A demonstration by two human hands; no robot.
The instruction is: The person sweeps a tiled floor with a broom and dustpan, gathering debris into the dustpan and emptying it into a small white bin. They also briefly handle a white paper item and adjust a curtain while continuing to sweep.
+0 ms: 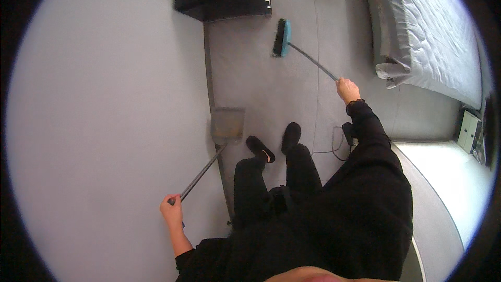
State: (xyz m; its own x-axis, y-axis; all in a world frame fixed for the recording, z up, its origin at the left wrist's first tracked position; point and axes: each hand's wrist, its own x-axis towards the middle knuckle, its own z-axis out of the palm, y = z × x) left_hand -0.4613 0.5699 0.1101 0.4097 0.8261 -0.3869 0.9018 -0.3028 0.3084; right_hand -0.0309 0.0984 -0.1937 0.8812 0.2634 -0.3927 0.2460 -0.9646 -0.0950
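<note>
Head view; left hand (172,207) grips the dustpan (228,125) by the wall (115,83), right hand (348,90) grips the broom (286,38) out on the floor (255,81). Looks mid-sweep; they're well apart, so scooping's probably left.

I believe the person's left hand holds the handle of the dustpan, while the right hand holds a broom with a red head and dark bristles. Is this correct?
Not quite: the broom head is blue, not red, as the head view shows. The rest stands: left hand on the dustpan handle, right hand on the broom handle, and dark bristles.
</note>
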